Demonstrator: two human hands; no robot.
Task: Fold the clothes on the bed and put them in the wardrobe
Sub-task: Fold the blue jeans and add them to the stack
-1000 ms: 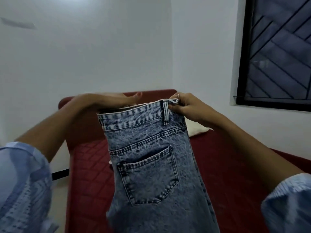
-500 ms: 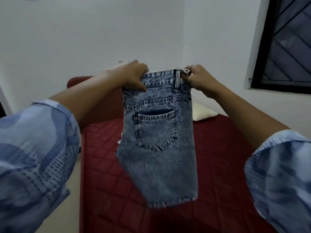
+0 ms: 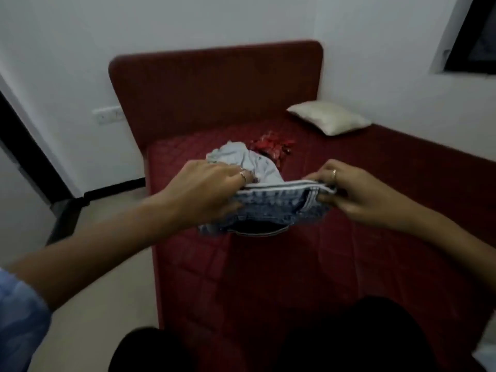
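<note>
Light-blue acid-wash denim shorts (image 3: 271, 210) hang low over the red quilted bed (image 3: 349, 264), seen from above along the waistband. My left hand (image 3: 209, 189) grips the waistband's left end. My right hand (image 3: 354, 191) grips the right end by a belt loop. Behind the shorts, a crumpled pale blue garment (image 3: 241, 159) and a red patterned garment (image 3: 271, 147) lie on the mattress. The shorts' lower part is hidden under the waistband.
A cream pillow (image 3: 328, 116) lies at the bed's far right corner by the red headboard (image 3: 214, 89). White walls surround the bed, with a dark window (image 3: 477, 41) at upper right. Beige floor (image 3: 107, 264) runs along the bed's left side. My dark-clad knees (image 3: 349, 339) show at the bottom.
Both hands have brought the shorts down from chest height toward the mattress. My view has tilted down, and the other clothes on the bed show now.
</note>
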